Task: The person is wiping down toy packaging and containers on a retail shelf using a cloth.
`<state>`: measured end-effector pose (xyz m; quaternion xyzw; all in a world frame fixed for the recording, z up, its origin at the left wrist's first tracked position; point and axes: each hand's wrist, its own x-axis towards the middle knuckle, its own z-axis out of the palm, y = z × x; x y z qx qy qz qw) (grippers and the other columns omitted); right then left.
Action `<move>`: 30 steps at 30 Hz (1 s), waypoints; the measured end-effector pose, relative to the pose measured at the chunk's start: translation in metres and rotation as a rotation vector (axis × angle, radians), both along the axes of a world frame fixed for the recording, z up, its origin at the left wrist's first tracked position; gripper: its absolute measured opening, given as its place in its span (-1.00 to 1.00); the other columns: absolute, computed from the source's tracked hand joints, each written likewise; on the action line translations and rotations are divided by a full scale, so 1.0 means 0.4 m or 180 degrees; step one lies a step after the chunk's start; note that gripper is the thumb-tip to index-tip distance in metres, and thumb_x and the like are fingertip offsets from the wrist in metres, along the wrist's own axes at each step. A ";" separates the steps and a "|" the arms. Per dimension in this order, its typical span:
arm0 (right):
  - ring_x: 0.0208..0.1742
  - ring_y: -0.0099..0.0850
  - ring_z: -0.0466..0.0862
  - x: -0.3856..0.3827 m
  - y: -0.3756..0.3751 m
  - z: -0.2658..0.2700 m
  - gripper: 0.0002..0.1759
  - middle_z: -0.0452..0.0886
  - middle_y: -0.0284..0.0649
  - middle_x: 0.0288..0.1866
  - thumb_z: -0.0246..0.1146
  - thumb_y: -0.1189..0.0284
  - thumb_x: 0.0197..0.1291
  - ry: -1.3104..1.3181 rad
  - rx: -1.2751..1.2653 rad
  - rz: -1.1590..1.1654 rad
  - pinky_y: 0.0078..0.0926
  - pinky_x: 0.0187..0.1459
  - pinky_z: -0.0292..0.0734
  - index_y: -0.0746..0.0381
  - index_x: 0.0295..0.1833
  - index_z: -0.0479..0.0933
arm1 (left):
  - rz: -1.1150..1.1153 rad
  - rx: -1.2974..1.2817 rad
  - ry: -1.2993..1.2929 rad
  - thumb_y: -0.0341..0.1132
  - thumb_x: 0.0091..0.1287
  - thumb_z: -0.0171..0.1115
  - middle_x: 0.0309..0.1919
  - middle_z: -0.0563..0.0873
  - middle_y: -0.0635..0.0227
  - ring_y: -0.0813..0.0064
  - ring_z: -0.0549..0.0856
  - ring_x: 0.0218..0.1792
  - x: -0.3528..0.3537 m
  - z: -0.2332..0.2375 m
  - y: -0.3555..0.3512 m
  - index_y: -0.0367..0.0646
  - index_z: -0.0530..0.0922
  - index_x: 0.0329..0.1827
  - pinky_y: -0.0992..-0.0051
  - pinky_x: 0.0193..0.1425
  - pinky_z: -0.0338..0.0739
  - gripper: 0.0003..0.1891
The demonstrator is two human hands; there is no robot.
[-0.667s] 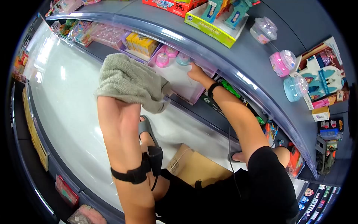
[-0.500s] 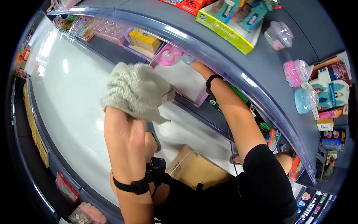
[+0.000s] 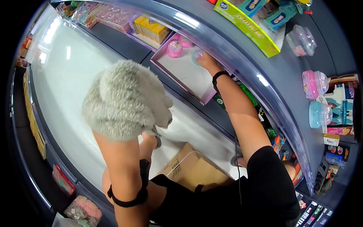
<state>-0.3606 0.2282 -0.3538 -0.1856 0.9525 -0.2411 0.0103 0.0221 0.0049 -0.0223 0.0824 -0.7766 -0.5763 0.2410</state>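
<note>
Blue tub [image 3: 197,57] has shifted a bit away from the pink tubs [image 3: 174,48] in the tray [image 3: 177,76]. Right hand's [image 3: 208,62] fingers touch its side, can't tell if pinching; no clear long axis. Cloth [image 3: 123,94] hides the left hand's [image 3: 123,126] fingers.

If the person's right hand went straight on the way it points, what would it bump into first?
Likely the small blue tub, which sits right at the fingertips of the right hand, perhaps already touched; depth is hard to judge here.
</note>
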 end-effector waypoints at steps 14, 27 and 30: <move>0.22 -0.41 0.67 0.765 0.336 0.523 -0.37 0.63 -0.19 0.28 0.47 0.30 0.39 -0.2178 -0.3238 -0.0681 -0.36 0.11 0.75 0.29 0.47 0.46 | -0.0350 0.2444 -0.0620 0.12 0.65 0.05 0.19 0.73 0.22 0.32 0.73 0.17 -0.018 0.057 0.090 -0.18 0.56 0.39 0.30 0.23 0.66 -0.44; 0.35 0.12 0.64 1.181 0.579 0.755 -0.12 0.56 0.21 0.41 0.67 0.46 -0.03 0.1139 -0.1597 0.0570 -0.03 0.40 0.53 0.34 0.42 0.44 | -0.2912 0.3700 -0.2049 0.04 0.74 -0.06 0.03 0.71 0.50 0.62 0.73 0.04 0.086 -0.076 0.602 -0.04 0.59 0.18 0.43 0.11 0.68 -0.61; 0.33 0.13 0.65 1.166 0.609 0.766 -0.13 0.56 0.18 0.42 0.69 0.47 -0.10 0.1145 -0.1261 0.0561 -0.06 0.32 0.58 0.37 0.38 0.49 | -0.2833 0.3658 -0.2567 0.13 0.72 -0.05 0.06 0.72 0.49 0.61 0.73 0.04 0.104 -0.101 0.644 0.04 0.59 0.24 0.41 0.11 0.67 -0.58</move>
